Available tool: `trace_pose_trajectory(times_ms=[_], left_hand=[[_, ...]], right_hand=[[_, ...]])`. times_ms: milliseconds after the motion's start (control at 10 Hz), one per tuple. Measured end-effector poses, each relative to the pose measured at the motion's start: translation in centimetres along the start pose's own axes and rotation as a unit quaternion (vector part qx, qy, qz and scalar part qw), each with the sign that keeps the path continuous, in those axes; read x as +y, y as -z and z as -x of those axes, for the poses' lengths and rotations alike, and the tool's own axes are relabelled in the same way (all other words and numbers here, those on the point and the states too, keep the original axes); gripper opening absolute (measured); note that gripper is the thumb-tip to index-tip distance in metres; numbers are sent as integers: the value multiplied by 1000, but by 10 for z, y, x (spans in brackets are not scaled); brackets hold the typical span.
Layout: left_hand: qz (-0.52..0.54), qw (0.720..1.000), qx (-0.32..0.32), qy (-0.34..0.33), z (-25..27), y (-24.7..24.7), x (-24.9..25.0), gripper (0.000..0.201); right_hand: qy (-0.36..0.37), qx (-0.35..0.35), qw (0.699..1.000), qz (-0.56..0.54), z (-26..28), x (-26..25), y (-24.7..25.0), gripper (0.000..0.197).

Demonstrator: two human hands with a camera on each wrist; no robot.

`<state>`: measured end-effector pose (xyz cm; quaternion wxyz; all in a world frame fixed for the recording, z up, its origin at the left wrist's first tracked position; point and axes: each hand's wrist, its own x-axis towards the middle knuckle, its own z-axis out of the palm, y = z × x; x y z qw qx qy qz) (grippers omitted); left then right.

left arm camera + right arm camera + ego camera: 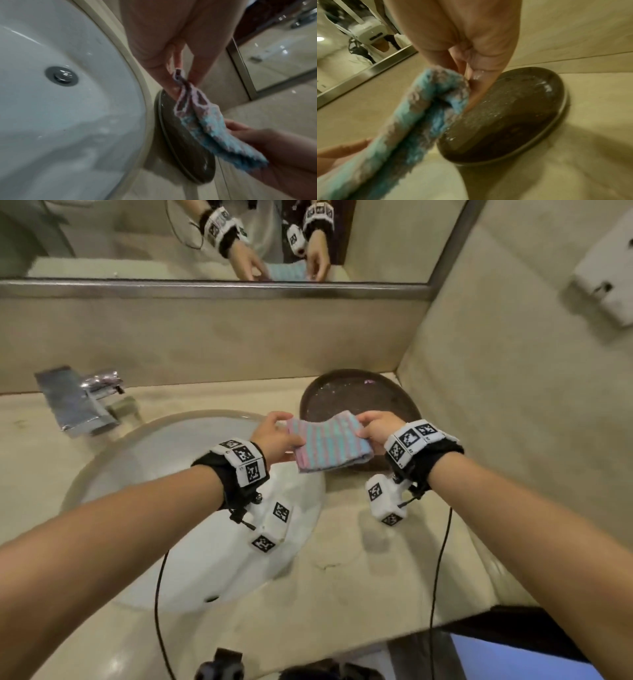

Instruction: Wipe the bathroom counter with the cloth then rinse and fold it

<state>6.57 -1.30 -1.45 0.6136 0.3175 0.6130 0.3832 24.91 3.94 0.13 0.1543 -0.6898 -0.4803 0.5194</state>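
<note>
A folded cloth point(327, 445) with pink and blue stripes hangs in the air between my two hands, over the counter point(359, 570) between the sink and a dark tray. My left hand point(274, 436) pinches its left end; the left wrist view shows thumb and fingers point(197, 75) nipping a corner of the cloth point(202, 121). My right hand point(375, 428) pinches the right end, and in the right wrist view the cloth point(412, 121) bunches under its fingertips point(476, 86). The layers sag a little in the middle.
A white oval sink point(191, 508) with a metal drain point(62, 76) lies left of the cloth. The chrome tap point(82, 402) stands at the back left. A dark round tray point(359, 398) sits in the back right corner by the wall. A mirror point(205, 237) runs above.
</note>
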Motion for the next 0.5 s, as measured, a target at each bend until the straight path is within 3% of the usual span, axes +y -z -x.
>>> trace_pose_trajectory(times_ms=[100, 300, 400, 500], left_hand=[[-51, 998, 5, -20, -20, -32, -2, 51], [-122, 987, 6, -102, -62, -73, 15, 40], [-120, 987, 30, -104, -79, -79, 25, 31], [-188, 972, 99, -98, -94, -76, 27, 22]], right_hand=[[0, 44, 999, -10, -14, 20, 23, 41], [26, 105, 993, -37, -44, 27, 65, 41], [39, 117, 991, -51, -53, 17, 72, 37], [19, 102, 994, 38, -67, 16, 78, 53]])
